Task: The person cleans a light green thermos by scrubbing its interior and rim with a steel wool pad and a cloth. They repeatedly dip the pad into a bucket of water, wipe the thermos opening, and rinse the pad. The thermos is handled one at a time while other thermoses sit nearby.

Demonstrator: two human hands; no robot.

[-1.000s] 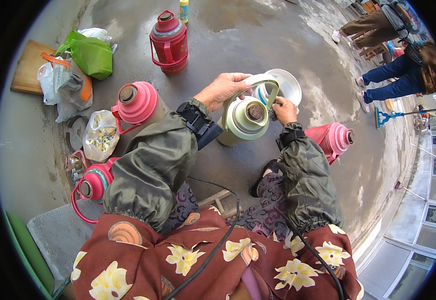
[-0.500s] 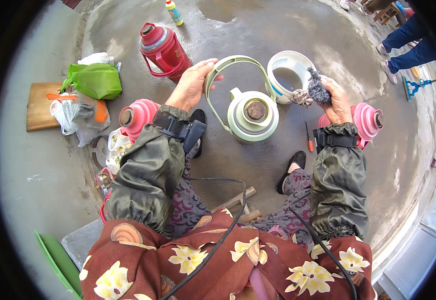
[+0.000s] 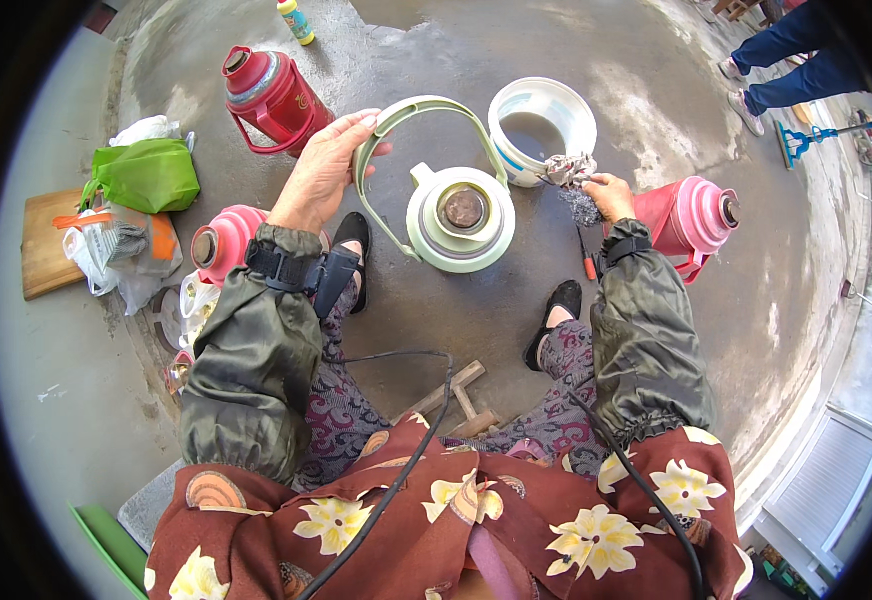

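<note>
A pale green thermos flask (image 3: 434, 238) stands upright on the wet floor between my feet, with a dark brown stopper (image 3: 464, 206) in its top. My left hand (image 3: 324, 168) is closed around the left side of its raised carrying handle (image 3: 446, 104). To the flask's right, my right hand (image 3: 611, 196) pinches a dark grey scouring pad (image 3: 581, 208). A crumpled, whitish rag or wrapper (image 3: 568, 168) is beside the pad, at the near rim of a white bucket (image 3: 578, 112); I cannot tell whether the hand holds it too. Dark water is inside the bucket.
Pink and red thermos flasks stand around: a red one (image 3: 276, 105) far left, pink ones near left (image 3: 224, 240) and right (image 3: 681, 215). A screwdriver-like tool (image 3: 589, 266) lies by my right wrist. Bags (image 3: 146, 175), a board (image 3: 46, 235), a bottle (image 3: 296, 22), and a person's legs (image 3: 786, 55) surround.
The whole view has shifted, so most things sit further left. My right hand has come lower and closer to the green flask, with the scouring pad now below its fingers. My left hand keeps the handle.
</note>
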